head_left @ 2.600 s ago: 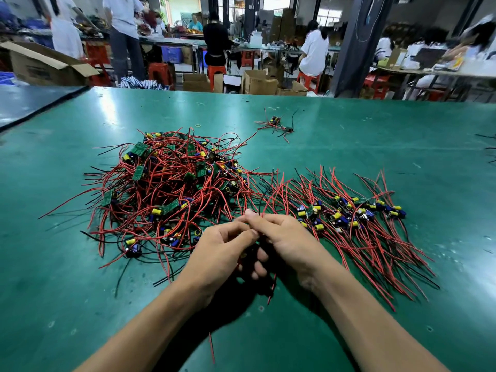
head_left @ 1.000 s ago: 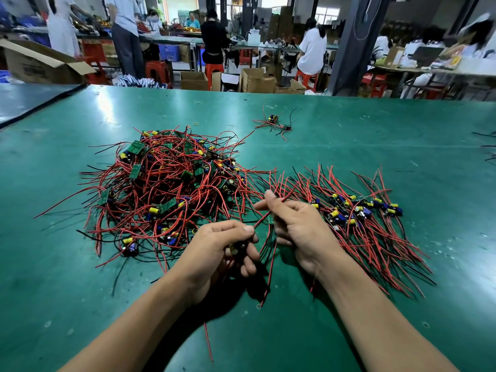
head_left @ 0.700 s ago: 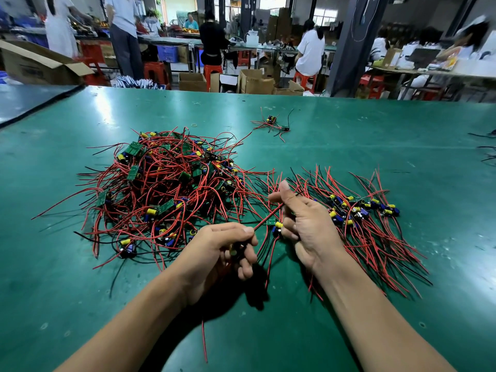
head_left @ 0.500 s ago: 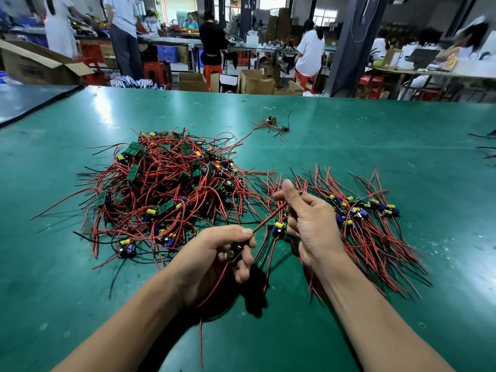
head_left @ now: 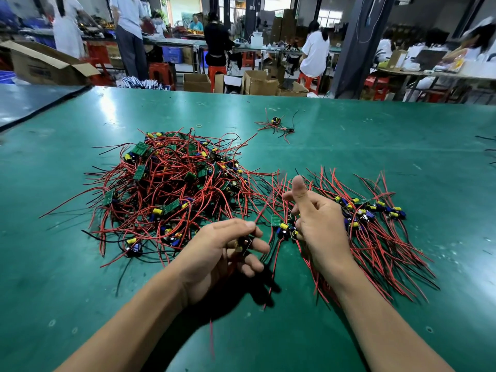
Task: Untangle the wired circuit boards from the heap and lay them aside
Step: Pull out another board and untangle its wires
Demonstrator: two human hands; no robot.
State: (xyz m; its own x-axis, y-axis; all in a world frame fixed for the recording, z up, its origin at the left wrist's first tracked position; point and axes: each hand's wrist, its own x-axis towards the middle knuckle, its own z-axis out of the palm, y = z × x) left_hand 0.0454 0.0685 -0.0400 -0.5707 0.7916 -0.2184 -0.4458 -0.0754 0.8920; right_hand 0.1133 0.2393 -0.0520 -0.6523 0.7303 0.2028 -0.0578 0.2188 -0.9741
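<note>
A tangled heap of small green circuit boards with red and black wires lies left of centre on the green table. To its right, a row of sorted wired boards lies with the wires fanned out. My left hand grips one small board; its red wire runs blurred up toward my right hand. My right hand has its thumb raised, and its lower fingers curl against a second board with yellow capacitors.
A stray wired board lies farther back on the table. Beyond the far edge are cardboard boxes, red stools, a dark pillar and several people at benches. A darker table adjoins at the left.
My hands have drawn apart: the right moved right toward the sorted row with one board, and its thumb lifted off the red wire. The left stayed low, holding the other board.
</note>
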